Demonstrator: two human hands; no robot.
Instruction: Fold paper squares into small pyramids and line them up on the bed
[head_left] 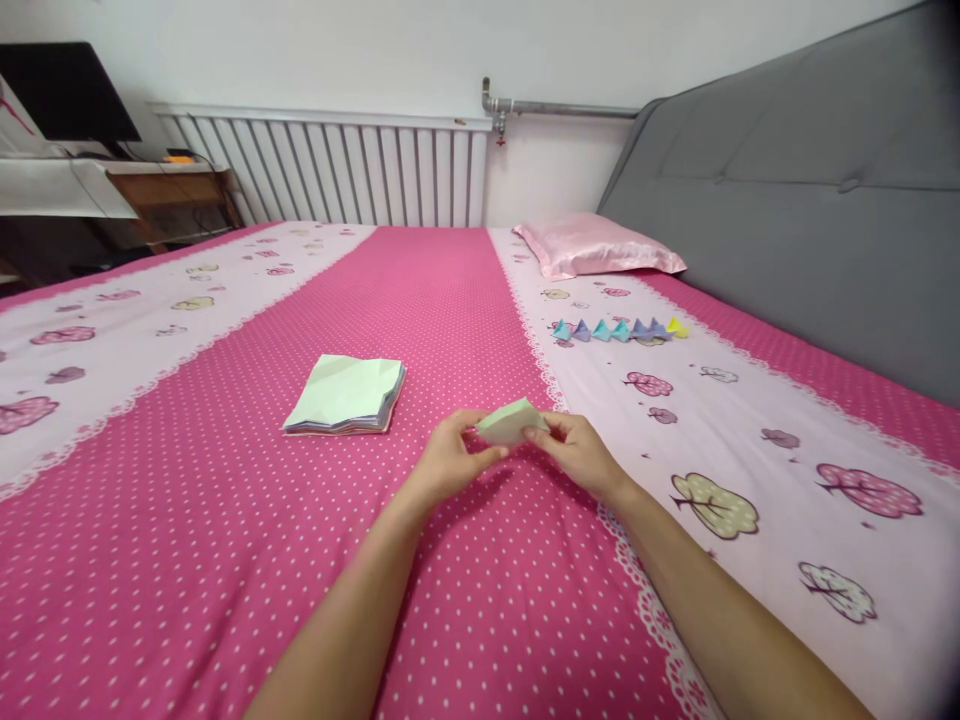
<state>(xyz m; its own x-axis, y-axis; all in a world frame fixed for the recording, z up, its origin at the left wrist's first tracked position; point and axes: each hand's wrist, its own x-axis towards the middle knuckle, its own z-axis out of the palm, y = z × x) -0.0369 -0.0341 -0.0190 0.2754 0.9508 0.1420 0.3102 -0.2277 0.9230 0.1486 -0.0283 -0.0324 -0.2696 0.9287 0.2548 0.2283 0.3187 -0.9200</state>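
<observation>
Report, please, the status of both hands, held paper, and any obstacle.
Right fingers gripping folded pale-green paper; left fingers at its left edge. Paper over pink bedspread. Nothing seen in the way; paper stack apart, to the left.

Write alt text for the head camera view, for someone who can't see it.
A person's left hand and right hand hold a folded pale green paper over a pink bedspread. A paper stack lies to the left; farther off to the right, a row of small colored shapes sits before a pink pillow.
</observation>
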